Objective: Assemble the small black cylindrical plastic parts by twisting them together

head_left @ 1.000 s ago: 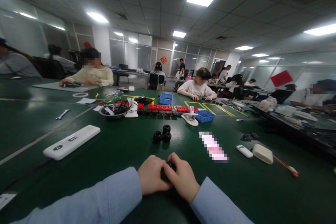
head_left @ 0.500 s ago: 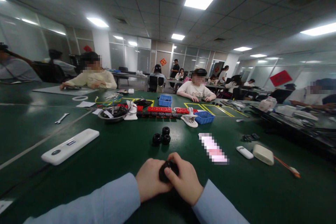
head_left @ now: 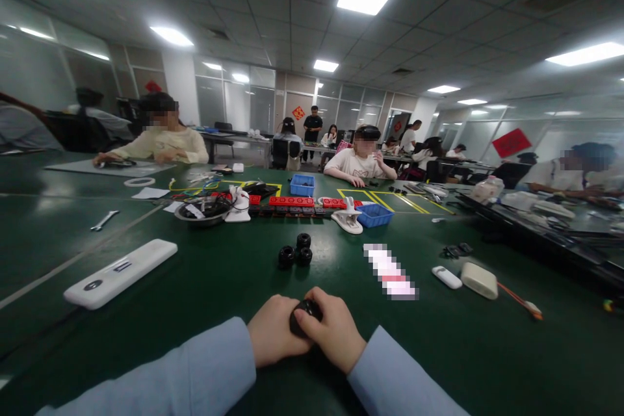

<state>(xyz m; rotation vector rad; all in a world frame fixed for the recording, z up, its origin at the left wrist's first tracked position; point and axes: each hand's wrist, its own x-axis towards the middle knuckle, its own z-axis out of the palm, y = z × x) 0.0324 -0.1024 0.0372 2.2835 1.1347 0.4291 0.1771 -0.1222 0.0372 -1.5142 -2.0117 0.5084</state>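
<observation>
Head view: left hand [head_left: 275, 330] and right hand [head_left: 337, 330] hold a black wheel [head_left: 303, 320] in curled fingers over the green counter [head_left: 205, 292], near three similar wheels [head_left: 286, 257]; lower contact hard to see, but uneven thumb pressure could make it slip and roll away.
</observation>
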